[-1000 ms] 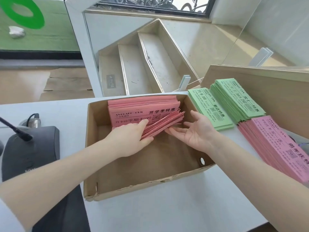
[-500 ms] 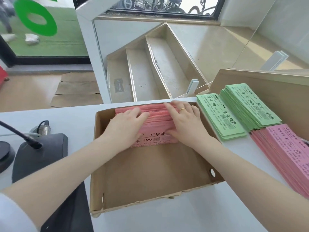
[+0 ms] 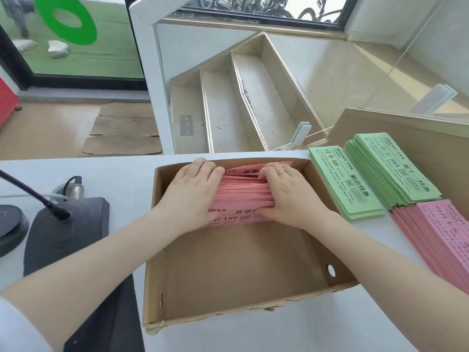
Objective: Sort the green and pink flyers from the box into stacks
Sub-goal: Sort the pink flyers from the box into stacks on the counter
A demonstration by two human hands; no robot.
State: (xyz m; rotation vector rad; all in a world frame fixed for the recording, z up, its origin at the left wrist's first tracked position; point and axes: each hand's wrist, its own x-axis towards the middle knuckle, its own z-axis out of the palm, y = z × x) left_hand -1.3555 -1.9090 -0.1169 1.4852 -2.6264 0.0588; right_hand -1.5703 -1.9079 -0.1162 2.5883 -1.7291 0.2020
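Half a second ago both hands lay flat on the pink flyers (image 3: 242, 193) at the far end of the box (image 3: 253, 270). Now the left hand (image 3: 189, 196) and right hand (image 3: 289, 193) squeeze the bundle's ends, each grip closed on it, probably ready to lift it toward the bench (image 3: 121, 171) stacks.

A white worktop (image 3: 253, 334) carries a black device (image 3: 66, 232) at its left edge, with a gooseneck microphone (image 3: 33, 196) lying across it. A round black base (image 3: 10, 224) sits just left of the device. Beyond the worktop, stone steps (image 3: 228, 102) descend. Flattened brown cardboard sheets (image 3: 121, 130) lie on the floor beside a glass door bearing a green ring decal (image 3: 68, 19).
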